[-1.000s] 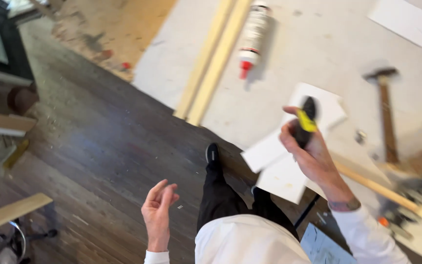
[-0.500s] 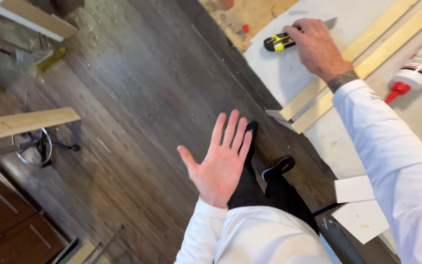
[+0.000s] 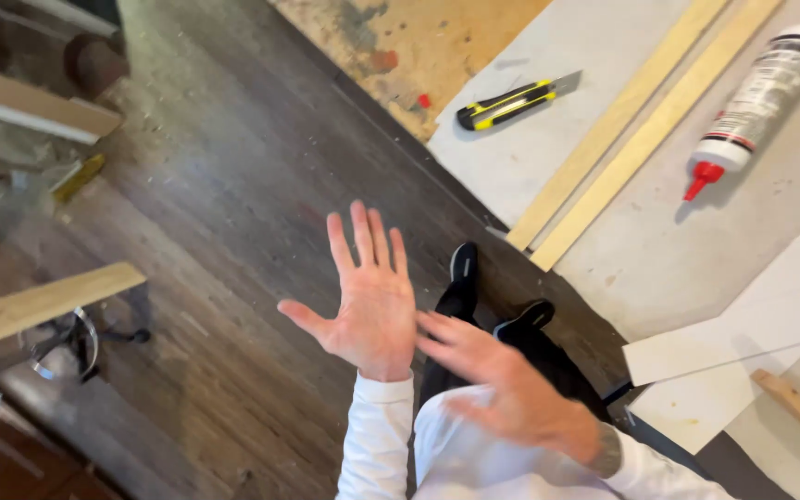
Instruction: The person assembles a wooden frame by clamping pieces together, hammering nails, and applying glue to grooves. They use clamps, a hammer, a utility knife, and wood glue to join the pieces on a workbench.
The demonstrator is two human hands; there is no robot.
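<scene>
The left hand is spread flat, palm up, holding nothing; the right hand (blurred) is open and empty just beside it. Far right, a yellow-and-black utility knife lies on the smooth grey sheet near two pale wooden strips.

utility knife: black and yellow
glue bottle: white, red nozzle
sleeves: white
floor: dark brown wood grain

Dark wood-plank floor, dusted with pale chips, fills the left. A pale grey worktop spreads at right. Daylight falls evenly across both.
</scene>
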